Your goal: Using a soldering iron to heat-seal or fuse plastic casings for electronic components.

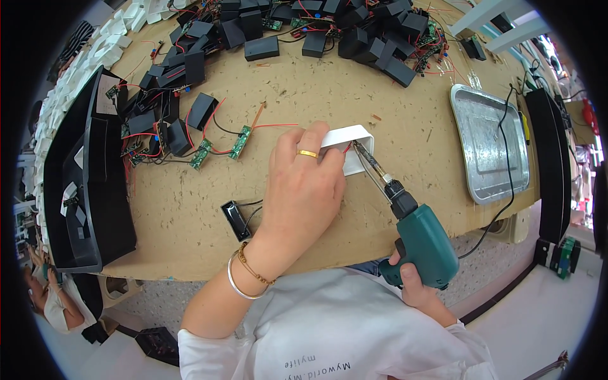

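Note:
My left hand (pixel 299 190) is closed around a white plastic housing (pixel 347 134), an open frame-like piece, above the middle of the table. Coming up from the lower right, my right hand (pixel 415 288) grips the handle of a green soldering gun (pixel 429 246). The gun's metal tip reaches into the housing's right end, close to a bit of red wire. Whether the tip touches a joint is too small to tell. Beside my left wrist lies a small black open case (pixel 235 220) with two dark wires running under the hand. My fingers hide much of the housing's inside.
Two green circuit boards (pixel 240 142) with red and black wires lie left of my hand. Black boxes (pixel 261 48) and wired boards pile along the far side. A black bin (pixel 114 209) stands left, a metal tray (pixel 497 142) right, crossed by a black cord (pixel 503 130). Another person sits far left.

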{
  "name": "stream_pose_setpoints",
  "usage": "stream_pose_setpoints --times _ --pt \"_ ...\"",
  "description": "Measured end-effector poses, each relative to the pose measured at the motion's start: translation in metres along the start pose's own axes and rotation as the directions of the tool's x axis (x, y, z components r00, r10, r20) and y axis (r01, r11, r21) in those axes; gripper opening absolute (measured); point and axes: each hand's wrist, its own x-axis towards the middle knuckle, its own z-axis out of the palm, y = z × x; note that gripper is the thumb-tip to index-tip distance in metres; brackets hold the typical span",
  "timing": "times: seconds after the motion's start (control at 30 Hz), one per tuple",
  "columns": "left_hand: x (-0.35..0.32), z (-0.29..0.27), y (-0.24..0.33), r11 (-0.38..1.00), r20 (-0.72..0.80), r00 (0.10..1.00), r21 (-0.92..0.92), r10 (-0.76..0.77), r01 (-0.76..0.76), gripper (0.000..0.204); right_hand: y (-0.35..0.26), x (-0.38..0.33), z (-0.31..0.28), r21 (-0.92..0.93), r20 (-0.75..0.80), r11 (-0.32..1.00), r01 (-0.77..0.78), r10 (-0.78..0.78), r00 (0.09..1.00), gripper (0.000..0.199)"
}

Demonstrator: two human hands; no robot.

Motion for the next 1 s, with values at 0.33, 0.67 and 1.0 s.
stream_pose_setpoints --times 0.33,0.67,1.0 --pt "0.0 0.001 -0.001 1.0 0.003 1.0 0.01 0.004 -0.005 0.01 0.0 0.0 0.001 0.009 -0.003 1.0 -0.001 0.001 1.0 0.058" --pt "0.0 0.001 0.0 1.0 0.007 1.0 0.004 -0.008 0.008 0.01 0.001 0.0 0.0 -0.028 0.009 1.0 -0.011 0.011 1.0 0.052" --pt "0.0 0.001 0.0 1.0 0.002 1.0 0.003 -0.009 0.009 0.011 -0.005 -0.001 0.004 -0.111 -0.003 0.987 -0.118 0.118 0.993 0.052"
